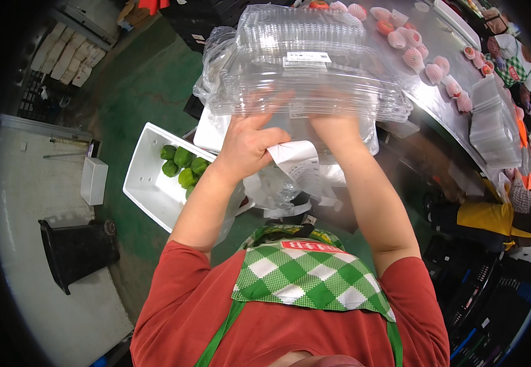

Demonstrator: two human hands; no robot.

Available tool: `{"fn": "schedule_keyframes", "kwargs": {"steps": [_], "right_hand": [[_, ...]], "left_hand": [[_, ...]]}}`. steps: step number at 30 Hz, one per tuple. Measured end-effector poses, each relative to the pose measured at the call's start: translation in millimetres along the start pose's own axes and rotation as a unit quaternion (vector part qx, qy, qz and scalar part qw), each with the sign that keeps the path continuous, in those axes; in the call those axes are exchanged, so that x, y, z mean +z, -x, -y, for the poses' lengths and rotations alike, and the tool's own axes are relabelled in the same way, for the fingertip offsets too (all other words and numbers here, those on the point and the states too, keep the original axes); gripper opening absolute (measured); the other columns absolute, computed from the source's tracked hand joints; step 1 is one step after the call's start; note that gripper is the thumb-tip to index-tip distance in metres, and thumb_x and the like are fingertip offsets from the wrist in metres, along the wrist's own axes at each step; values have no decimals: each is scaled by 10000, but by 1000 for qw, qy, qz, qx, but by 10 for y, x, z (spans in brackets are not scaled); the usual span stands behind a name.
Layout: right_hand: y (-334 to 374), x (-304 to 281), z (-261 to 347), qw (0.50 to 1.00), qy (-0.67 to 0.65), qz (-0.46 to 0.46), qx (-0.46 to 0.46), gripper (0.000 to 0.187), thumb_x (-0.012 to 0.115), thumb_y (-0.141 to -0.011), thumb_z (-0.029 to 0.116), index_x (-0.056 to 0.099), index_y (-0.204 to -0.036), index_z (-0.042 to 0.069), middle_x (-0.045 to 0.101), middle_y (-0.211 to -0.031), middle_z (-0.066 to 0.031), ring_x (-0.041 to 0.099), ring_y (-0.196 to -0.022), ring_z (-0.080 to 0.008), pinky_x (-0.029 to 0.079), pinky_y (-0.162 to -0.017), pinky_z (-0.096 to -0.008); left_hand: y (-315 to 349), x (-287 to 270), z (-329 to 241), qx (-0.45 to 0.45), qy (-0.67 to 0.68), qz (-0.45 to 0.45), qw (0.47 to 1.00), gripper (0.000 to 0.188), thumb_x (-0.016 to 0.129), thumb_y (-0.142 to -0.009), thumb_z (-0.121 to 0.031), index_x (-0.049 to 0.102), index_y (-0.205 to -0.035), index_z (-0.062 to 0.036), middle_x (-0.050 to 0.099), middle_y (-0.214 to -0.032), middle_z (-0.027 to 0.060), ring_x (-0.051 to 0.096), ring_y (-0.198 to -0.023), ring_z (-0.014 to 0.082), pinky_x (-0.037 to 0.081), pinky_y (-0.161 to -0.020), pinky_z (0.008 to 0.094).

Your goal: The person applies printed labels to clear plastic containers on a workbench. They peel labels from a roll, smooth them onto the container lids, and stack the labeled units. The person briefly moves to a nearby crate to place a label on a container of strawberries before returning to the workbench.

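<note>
A tall stack of clear plastic containers [314, 76] stands in front of me, with a white printed label [307, 57] on it. My left hand [250, 144] is closed, pinching a curling white strip of printed labels [296, 158] between thumb and fingers. Its other fingertips reach behind the near rims of the containers. My right hand [334, 127] also goes in behind those rims, to the right of the strip. Clear plastic blurs its fingers, so I cannot tell what they grip. Crumpled clear plastic [271, 186] hangs below the strip.
A white bin with green peppers [183, 157] stands to the left. On the metal table [394, 79] at the right lie peaches in foam nets [413, 60] and more clear containers [493, 125]. Other people [510, 58] work at the far right. A black bin [79, 257] stands left.
</note>
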State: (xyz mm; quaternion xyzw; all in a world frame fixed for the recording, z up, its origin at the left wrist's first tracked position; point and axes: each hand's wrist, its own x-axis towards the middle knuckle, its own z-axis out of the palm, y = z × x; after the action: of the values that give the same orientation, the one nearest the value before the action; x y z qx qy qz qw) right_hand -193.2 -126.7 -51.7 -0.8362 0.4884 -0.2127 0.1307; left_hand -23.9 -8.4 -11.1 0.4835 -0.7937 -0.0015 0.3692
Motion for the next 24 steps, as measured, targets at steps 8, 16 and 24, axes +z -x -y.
{"fn": "schedule_keyframes", "kwargs": {"steps": [8,16,24], "right_hand": [[197,-270,-194,991,1,-129,-35,301,655,-873,235,686,-1147,115,687,-1113,-131,617,-1085,-346,452,-972,-492],[739,-552,-475,989,-13,-76,-127,504,843,-699,421,720,-1059,89,712,-1042,-72,620,-1001,-315,424,-919,-424],[481,-700,-342,961,-89,-196,-173,362,900,-679,257,747,-902,18,728,-967,-105,672,-912,-293,499,-831,-380]], "left_hand": [[1,-13,-25,14,-7,-4,1000,116,786,-667,-192,704,-732,-141,595,-1382,107,488,-1318,393,405,-1049,461],[31,-31,-56,17,-11,17,1000,138,789,-656,-172,740,-775,-123,592,-1377,170,525,-1286,393,387,-1068,448],[248,64,-482,66,-20,76,995,154,713,-673,-142,569,-643,-95,578,-1387,108,549,-1259,289,462,-984,462]]}}
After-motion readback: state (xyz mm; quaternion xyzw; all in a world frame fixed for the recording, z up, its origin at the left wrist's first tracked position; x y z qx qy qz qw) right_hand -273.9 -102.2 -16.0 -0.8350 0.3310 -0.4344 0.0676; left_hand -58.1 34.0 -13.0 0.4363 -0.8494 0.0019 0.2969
